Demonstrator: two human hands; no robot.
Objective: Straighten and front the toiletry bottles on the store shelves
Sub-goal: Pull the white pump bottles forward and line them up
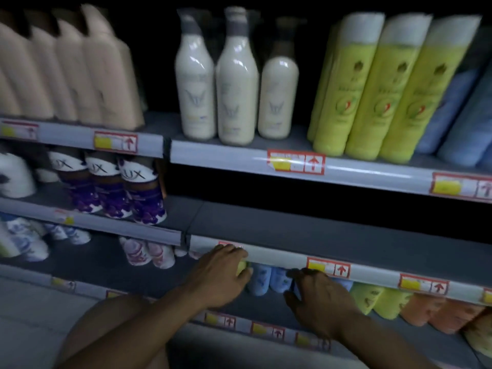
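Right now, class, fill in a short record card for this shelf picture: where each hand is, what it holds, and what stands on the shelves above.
left hand: reaching under a shelf edge, closed around a pale yellow-green bottle
right hand: on the same low shelf, fingers over the light blue bottles; grip unclear
top shelf, middle: three cream bottles, upright
top shelf, right: three lime-green tubes, leaning left
middle shelf, right: bare section
middle shelf, left: purple Lux bottles
image quality: blurred, dim

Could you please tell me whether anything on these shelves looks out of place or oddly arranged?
Yes: the middle right shelf shows no stock, and the third white bottle on the top shelf sits behind its two neighbours.
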